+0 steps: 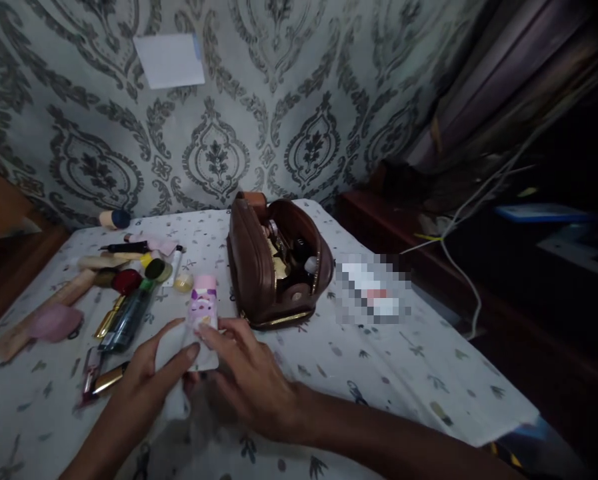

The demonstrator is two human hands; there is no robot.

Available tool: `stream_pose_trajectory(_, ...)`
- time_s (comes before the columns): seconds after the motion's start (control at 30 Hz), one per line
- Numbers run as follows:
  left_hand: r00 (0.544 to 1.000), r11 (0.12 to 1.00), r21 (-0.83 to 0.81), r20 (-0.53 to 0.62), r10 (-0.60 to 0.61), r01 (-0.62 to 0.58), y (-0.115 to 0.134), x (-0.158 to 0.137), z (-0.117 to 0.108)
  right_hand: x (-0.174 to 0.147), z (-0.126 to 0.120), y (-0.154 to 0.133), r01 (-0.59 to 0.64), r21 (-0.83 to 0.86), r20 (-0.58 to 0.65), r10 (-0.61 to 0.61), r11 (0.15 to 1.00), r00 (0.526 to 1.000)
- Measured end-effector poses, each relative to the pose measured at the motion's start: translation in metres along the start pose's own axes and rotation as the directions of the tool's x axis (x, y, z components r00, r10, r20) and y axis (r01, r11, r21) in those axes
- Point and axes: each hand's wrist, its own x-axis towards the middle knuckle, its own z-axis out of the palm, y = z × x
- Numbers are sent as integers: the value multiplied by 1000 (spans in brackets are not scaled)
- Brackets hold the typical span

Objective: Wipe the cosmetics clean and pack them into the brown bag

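Observation:
A small white and purple bottle [203, 307] with a pink cap stands out between my two hands, its cap end pointing away from me. My left hand [151, 373] is closed on a white cloth or tissue [171, 347], which presses against the bottle's side; the left thumb lies across the bottle's lower part. My right hand [253, 380] grips the bottle from the right, with fingertips on its printed front. Beyond the right hand stands a brown toiletry bag [251, 267], unzipped, with several items inside that I can only partly make out.
Left of my hands lie a green bottle [131, 320], a gold-capped tube [111, 380], a pink puff-like item [56, 323], a small round jar [183, 283] and several other cosmetics. Right of the bag is a blurred-out item [373, 290]. A white cable [471, 280] hangs past the table's right edge.

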Motion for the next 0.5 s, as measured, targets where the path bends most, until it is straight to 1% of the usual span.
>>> stream_pose_trajectory(0.03,999,999,-27,-12,-32,32,5,-6,3,-1,-7,-2,66,-92,-53,-71,994,996)
stream_pose_trajectory(0.07,998,998,-43,-23,-56,55,11,-12,6,-1,-15,-3,106,-175,-114,-127,979,985)
stream_pose_trajectory(0.13,997,996,-47,-20,-77,76,23,-21,16,-1,-33,-3,170,-304,-214,-240,938,947)
stream_pose_trajectory(0.17,996,996,-44,-9,-84,83,29,-25,21,-1,-43,-3,201,-337,-239,-290,920,927)
stream_pose_trajectory(0.23,995,994,-49,10,-100,100,42,-29,31,3,-66,-2,377,-390,-215,-481,840,850)
stream_pose_trajectory(0.27,995,993,-53,11,-102,102,48,-30,36,5,-78,-2,448,-400,-192,-551,799,812)
stream_pose_trajectory(0.3,995,994,-55,13,-99,100,53,-29,40,8,-90,-3,529,-418,-164,-634,739,756)
stream_pose_trajectory(0.33,996,994,-58,24,-88,89,58,-28,43,11,-101,-4,556,-433,-148,-665,709,732)
stream_pose_trajectory(0.37,997,995,-62,46,-69,72,62,-26,46,13,-110,-5,565,-454,-130,-678,689,724)
stream_pose_trajectory(0.43,994,996,-82,112,-17,27,69,-20,50,17,-126,-7,543,-501,-133,-680,674,721)
stream_pose_trajectory(0.5,979,992,-118,196,60,-38,75,-11,53,21,-138,-6,515,-541,-152,-680,664,717)
